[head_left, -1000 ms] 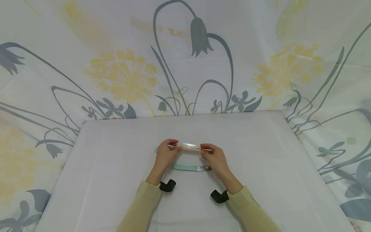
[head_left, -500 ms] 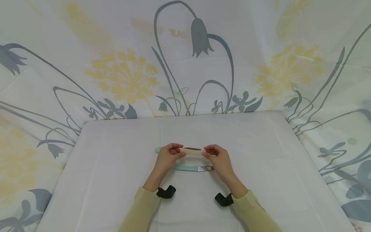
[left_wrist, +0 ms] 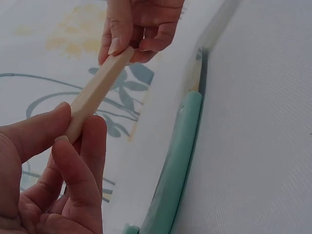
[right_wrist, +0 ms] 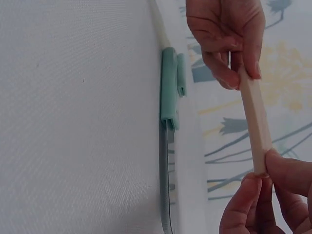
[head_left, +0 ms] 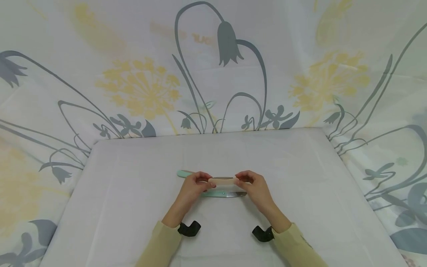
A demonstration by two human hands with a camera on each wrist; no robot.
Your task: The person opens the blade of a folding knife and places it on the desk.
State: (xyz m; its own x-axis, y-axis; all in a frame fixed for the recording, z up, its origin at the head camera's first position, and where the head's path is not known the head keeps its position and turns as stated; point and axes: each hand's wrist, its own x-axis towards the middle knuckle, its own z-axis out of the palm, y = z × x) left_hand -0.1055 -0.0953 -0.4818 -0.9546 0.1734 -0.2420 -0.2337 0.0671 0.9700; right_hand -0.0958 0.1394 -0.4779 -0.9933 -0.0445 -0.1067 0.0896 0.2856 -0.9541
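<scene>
A cream-handled folding knife (head_left: 222,182) is held level above the table between both hands. Its blade shows as a thin dark strip along the handle's upper edge in the head view. My left hand (head_left: 191,189) pinches one end between thumb and fingers; my right hand (head_left: 258,187) pinches the other. Both wrist views show only the smooth cream handle (left_wrist: 100,90). Below the hands lies a mint-green knife (head_left: 216,194) with its blade out, pointing right. Behind my left hand, a second mint-green knife (head_left: 184,173) is mostly hidden.
A white cloth covers the table (head_left: 133,200). Flower-patterned fabric (head_left: 227,74) rises along its back edge and both sides. Black wrist mounts (head_left: 189,228) stick out inward from the sleeves.
Both hands have drawn the cream knife nearer to the body and turned it, so its shiny blade now looks like a thin dark strip. The green knives lie unmoved.
</scene>
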